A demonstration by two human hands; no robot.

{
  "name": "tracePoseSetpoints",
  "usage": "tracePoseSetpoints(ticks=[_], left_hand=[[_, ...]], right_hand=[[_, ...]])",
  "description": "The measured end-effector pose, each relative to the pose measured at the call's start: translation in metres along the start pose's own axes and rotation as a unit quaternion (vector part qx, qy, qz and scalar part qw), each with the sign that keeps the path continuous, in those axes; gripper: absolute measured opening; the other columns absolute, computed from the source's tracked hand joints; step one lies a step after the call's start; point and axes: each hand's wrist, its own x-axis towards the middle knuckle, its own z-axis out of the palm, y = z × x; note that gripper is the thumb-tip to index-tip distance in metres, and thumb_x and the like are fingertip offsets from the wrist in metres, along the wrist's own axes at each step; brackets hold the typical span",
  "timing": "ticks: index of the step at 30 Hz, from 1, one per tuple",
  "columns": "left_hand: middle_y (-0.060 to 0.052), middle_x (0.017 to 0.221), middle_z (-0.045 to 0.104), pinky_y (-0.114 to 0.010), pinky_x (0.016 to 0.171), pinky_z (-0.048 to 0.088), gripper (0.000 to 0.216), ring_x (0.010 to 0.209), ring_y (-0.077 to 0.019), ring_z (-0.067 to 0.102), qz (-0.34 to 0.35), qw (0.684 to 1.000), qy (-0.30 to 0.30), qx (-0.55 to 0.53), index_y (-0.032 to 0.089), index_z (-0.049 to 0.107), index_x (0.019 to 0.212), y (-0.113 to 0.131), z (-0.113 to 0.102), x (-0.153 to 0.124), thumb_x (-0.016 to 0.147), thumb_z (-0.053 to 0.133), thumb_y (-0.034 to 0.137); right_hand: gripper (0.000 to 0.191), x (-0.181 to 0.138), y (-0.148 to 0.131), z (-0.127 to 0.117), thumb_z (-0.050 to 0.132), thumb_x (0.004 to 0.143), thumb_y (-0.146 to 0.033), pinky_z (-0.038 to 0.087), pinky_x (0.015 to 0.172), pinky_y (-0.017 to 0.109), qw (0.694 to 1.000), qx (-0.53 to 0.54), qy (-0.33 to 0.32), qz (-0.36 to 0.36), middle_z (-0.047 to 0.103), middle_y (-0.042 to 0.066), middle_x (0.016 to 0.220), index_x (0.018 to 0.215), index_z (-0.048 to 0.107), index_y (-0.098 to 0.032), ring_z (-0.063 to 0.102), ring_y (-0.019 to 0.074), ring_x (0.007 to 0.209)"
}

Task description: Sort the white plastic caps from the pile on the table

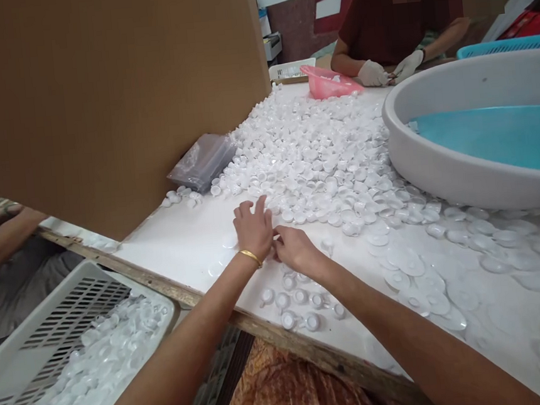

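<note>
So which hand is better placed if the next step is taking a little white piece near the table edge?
Probably the right hand: it sits closer to the small white pieces, while the left hand is farther off, toward the heap.

the head camera looks forward and down across the nearby white table (170,249).

Includes big brown panel (113,84) at left, plastic packet (203,163) beside it, grey tub (442,171) right, pink basin (328,86) far, blue basket (506,47) far right, gloved co-worker (391,28) far.
</note>
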Motion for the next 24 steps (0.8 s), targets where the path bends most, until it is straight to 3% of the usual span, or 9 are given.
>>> tracePoseSetpoints(ticks=[4,7,10,15,24], left_hand=[[-0.01,0.138,0.033,-0.052,0.101,0.026,0.047,0.128,-0.0294,0.029,0.028,0.997,-0.034,0.064,0.039,0.027,0.138,0.006,0.021,0.001,0.091,0.029,0.039],[-0.006,0.145,0.023,-0.055,0.105,0.015,0.048,0.136,-0.0284,0.014,0.039,0.994,-0.067,0.073,0.043,0.019,0.139,0.005,0.028,-0.001,0.091,0.024,0.044],[-0.004,0.148,0.018,-0.055,0.106,0.011,0.048,0.137,-0.0272,0.01,0.049,0.991,-0.105,0.069,0.044,0.017,0.138,0.004,0.027,-0.001,0.091,0.022,0.048],[-0.003,0.149,0.015,-0.054,0.107,0.01,0.051,0.137,-0.0259,0.009,0.039,0.99,-0.117,0.063,0.044,0.016,0.139,0.005,0.021,0.001,0.089,0.025,0.051],[-0.005,0.149,0.016,-0.055,0.106,0.012,0.052,0.136,-0.0275,0.014,0.006,0.993,-0.104,0.051,0.044,0.014,0.139,0.009,0.023,-0.003,0.088,0.024,0.054]], right_hand=[[0.034,-0.033,0.008,-0.021,0.044,0.083,-0.017,0.049,0.067,0.024,0.999,-0.025,0.032,-0.018,0.066,0.009,0.095,0.115,0.055,-0.015,0.066,0.0151,0.074],[0.029,-0.06,0.022,-0.034,0.045,0.084,-0.024,0.05,0.071,0.027,0.998,-0.005,0.057,-0.02,0.066,0.006,0.097,0.11,0.058,-0.02,0.064,0.0161,0.083],[0.028,-0.075,0.033,-0.043,0.045,0.084,-0.032,0.053,0.068,0.029,0.995,0.02,0.091,-0.015,0.066,0.006,0.101,0.106,0.06,-0.023,0.064,0.0181,0.085],[0.03,-0.077,0.04,-0.055,0.046,0.083,-0.039,0.054,0.062,0.031,0.99,-0.016,0.137,-0.027,0.067,0.007,0.099,0.108,0.06,-0.029,0.065,0.0221,0.084],[0.031,-0.075,0.044,-0.055,0.044,0.083,-0.043,0.052,0.055,0.027,0.991,-0.059,0.112,-0.034,0.067,0.004,0.101,0.106,0.06,-0.03,0.066,0.0202,0.082]])
